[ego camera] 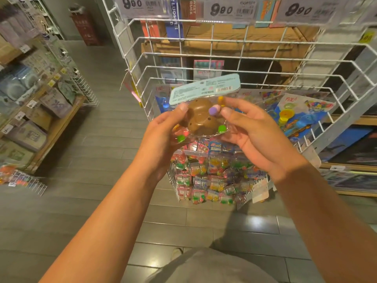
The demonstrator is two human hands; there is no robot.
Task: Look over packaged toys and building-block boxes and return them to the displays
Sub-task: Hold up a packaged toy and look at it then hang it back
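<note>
Clutching a bagged brown toy, header card tilted up-right, left hand and right hand grip beneath "980" price tags.

Brown toy, pale-blue header card, white wire basket.

The print on the toy packet's pale blue header card is too small and blurred to read. The left hand covers the packet's lower left corner, and the right hand hides its right edge. The price tags along the top edge are cut off above, their small print illegible. The small packets in the lower wire basket are partly hidden behind both hands. The shelves at the left edge are blurred and run out of view.
</note>
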